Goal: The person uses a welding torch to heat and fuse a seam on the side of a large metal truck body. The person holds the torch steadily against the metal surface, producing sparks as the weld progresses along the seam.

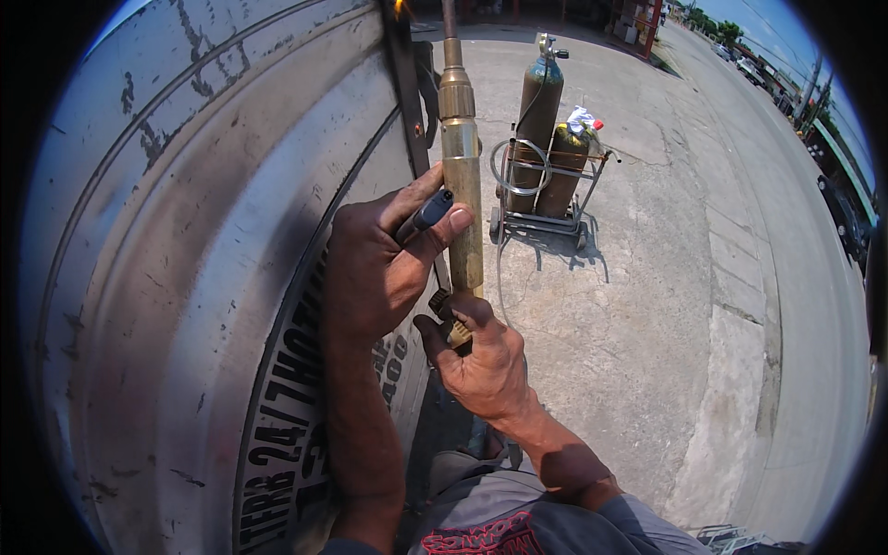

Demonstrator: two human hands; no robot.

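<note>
A brass gas torch (460, 148) stands upright before me, its upper end running out of view. My left hand (375, 264) is closed around a dark lighter-like tool (421, 220), its fingertips against the torch body. My right hand (481, 361) grips the lower torch, thumb and fingers at a knurled brass valve knob (442, 301). Just left of the torch is the dark edge of a large metal panel (157, 277) with stenciled lettering. A small orange flame or glow (400, 9) shows on that edge at the top.
Two gas cylinders (536, 120) stand on a wheeled cart (550, 223) on concrete pavement ahead, with a coiled hose and a pale cloth. A road (823, 305) with parked vehicles runs along the right. A red-posted structure (638, 28) stands at the back.
</note>
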